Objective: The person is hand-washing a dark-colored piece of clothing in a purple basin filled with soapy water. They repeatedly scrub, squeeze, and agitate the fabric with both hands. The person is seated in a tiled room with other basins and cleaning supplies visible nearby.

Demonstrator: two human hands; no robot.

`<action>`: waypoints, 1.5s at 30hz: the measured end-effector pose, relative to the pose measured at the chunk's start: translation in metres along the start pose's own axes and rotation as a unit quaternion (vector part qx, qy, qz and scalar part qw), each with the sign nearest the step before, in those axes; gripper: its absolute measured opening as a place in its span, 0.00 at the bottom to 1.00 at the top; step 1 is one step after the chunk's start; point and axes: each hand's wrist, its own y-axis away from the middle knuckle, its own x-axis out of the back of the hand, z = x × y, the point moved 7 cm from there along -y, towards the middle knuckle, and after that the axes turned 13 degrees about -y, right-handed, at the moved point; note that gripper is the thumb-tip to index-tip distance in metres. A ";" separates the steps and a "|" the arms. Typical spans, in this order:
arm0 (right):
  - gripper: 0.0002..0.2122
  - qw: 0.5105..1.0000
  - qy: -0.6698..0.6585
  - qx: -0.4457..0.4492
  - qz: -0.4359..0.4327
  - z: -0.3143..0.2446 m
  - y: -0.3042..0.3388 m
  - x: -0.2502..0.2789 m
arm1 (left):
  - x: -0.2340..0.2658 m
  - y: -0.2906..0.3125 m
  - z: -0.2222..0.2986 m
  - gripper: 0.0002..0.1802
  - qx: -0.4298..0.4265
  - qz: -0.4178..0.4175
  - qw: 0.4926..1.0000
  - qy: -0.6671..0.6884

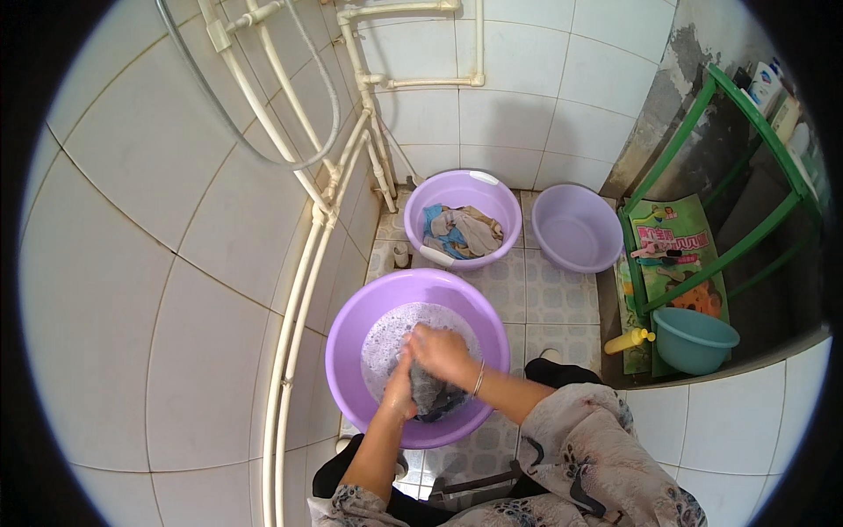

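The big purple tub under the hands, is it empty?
No, not empty: the big purple tub holds sudsy water and dark grey cloth.

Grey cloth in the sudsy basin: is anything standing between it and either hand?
Nothing visible. The left hand and right hand are both at the grey cloth, inside the purple basin. The fingers partly hide the exact grip.
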 end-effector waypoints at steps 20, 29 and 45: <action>0.13 0.976 -0.207 -0.013 -0.057 -0.012 -0.012 0.015 | 0.002 0.006 0.016 0.45 -0.090 -0.054 0.970 -0.219; 0.11 0.859 -0.501 -0.055 -0.095 0.009 -0.017 0.002 | 0.007 0.040 0.085 0.16 -0.234 -0.087 0.968 0.014; 0.09 0.989 -0.078 0.095 0.086 -0.021 -0.005 -0.010 | 0.003 0.029 0.048 0.22 -0.267 0.121 0.956 0.026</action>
